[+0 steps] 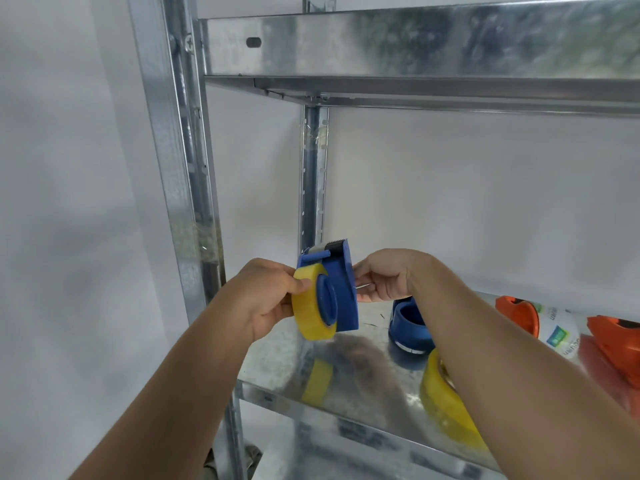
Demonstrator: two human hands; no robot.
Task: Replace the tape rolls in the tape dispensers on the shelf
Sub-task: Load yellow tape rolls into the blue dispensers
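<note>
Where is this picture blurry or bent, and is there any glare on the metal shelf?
Head view: the blue tape dispenser and yellow roll are fairly sharp; the orange dispensers at the right edge smear; the upright post leans from wide-angle distortion; the shelf mirrors the roll, without harsh glare.

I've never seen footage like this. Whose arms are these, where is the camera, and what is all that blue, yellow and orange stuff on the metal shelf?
There is no machine here: a person wears a camera on the head, so you look down along their own arms. The left hand grips a yellow tape roll seated on the hub of a blue tape dispenser, which the right hand steadies from the other side, above the metal shelf. On the shelf lie a second blue dispenser, a spare yellow tape roll partly hidden by the right arm, and two orange dispensers at the right edge.
</note>
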